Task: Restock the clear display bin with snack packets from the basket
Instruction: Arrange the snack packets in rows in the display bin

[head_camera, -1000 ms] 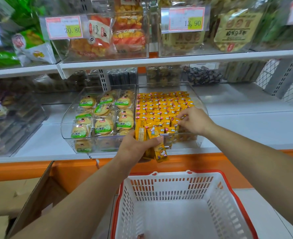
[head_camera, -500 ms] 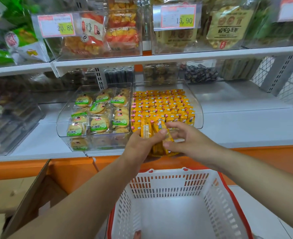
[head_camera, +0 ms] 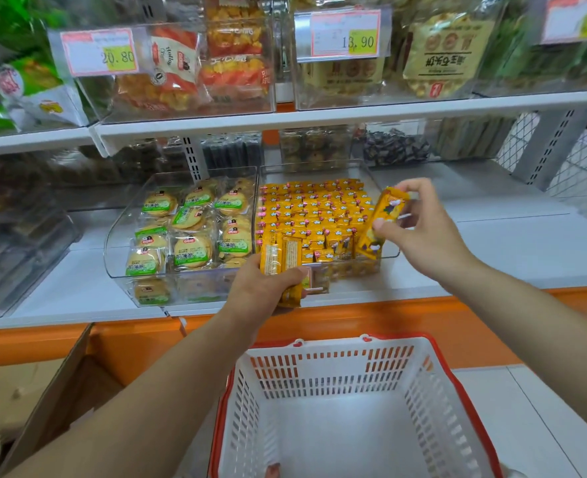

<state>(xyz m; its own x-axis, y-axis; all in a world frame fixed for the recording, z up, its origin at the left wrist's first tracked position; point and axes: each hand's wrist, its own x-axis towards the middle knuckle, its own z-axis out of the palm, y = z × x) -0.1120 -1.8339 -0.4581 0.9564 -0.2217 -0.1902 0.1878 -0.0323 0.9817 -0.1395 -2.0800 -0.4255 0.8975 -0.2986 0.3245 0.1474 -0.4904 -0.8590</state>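
The clear display bin (head_camera: 387, 188) on the lower shelf is packed with rows of small yellow snack packets (head_camera: 314, 208). My left hand (head_camera: 262, 293) grips a few yellow packets (head_camera: 281, 260) upright at the bin's front edge. My right hand (head_camera: 419, 229) pinches one yellow packet (head_camera: 383, 219) by its upper end and holds it tilted above the bin's front right corner. The white basket with a red rim (head_camera: 354, 367) stands below on the floor; only one small packet (head_camera: 273, 470) shows at its near edge.
A second clear bin (head_camera: 119, 229) of green-labelled round biscuits sits to the left. The upper shelf (head_camera: 354, 113) holds bins of bagged snacks with price tags. An open cardboard box (head_camera: 43, 401) stands to the left of the basket. An orange ledge runs under the shelf.
My right hand took one packet from the bundle in my left hand and lifted it up and right over the bin. My left hand stays at the bin front.
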